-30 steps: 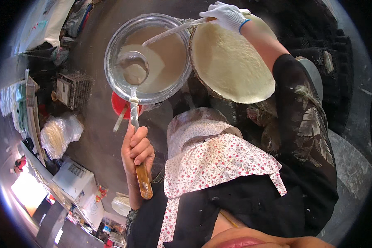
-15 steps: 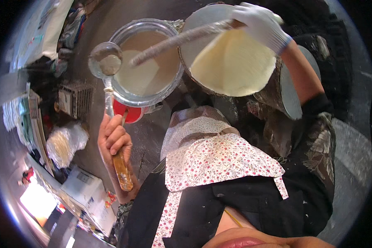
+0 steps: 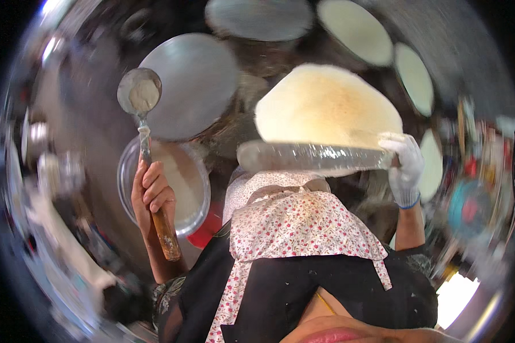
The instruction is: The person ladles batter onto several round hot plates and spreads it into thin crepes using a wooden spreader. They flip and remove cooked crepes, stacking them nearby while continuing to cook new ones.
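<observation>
My left hand [image 3: 153, 191] is closed round the wooden handle of a metal ladle [image 3: 139, 91], whose cup holds some pale batter-like substance. Below the ladle's cup, partly behind that hand, is a bowl [image 3: 201, 200] of beige liquid. My gloved right hand [image 3: 404, 167] grips a long, flat blade [image 3: 309, 154] that lies horizontal, smeared and blurred by motion, along the near edge of a round, cream-coloured sheet [image 3: 326, 103]. I cannot tell whether blade and sheet touch. A bare grey round plate [image 3: 189, 86] sits behind the ladle.
Another grey plate [image 3: 257, 17] and cream-coated discs [image 3: 355, 31] form an arc at the back and right. A red container [image 3: 206, 228] is below the bowl. A teal fan-like object [image 3: 469, 206] and blurred clutter stand at the right; pale bundles line the left.
My view has swung round to several round plates, so the bowl now appears lower left. The blade has left the bowl and lies crosswise nearer my body. The ladle is raised clear of the bowl.
</observation>
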A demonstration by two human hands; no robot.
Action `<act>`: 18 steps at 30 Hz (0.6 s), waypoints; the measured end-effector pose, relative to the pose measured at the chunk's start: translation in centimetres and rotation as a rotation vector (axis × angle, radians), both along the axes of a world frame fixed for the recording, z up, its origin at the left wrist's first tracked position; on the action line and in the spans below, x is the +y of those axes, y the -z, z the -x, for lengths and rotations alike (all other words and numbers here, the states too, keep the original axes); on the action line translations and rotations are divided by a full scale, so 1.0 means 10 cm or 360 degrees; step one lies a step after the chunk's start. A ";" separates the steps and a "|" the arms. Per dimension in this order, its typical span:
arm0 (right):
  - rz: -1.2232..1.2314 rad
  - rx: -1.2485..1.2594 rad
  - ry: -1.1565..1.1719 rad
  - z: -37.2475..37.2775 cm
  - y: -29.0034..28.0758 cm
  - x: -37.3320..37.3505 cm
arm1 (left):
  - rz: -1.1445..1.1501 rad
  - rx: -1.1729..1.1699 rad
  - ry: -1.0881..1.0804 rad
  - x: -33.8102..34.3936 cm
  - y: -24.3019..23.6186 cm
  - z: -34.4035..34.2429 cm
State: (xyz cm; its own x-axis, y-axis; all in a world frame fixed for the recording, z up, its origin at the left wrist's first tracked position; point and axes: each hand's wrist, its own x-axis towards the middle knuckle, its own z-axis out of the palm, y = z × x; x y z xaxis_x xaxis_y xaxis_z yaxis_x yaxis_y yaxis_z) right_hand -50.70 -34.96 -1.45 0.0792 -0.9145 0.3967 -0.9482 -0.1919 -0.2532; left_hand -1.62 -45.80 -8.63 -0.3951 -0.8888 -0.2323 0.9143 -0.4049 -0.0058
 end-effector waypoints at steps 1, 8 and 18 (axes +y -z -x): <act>0.0091 0.0057 0.0221 0.05 0.07 0.32 | -0.0063 -0.0006 0.0127 -0.08 -0.03 0.19; -0.0253 0.0175 0.1644 0.48 -0.12 2.44 | -0.0059 -0.0237 0.1175 -0.21 -0.37 1.66; 0.0072 -0.0018 0.2639 0.15 -1.30 5.87 | -0.0319 -0.0212 0.2215 0.79 -0.86 2.61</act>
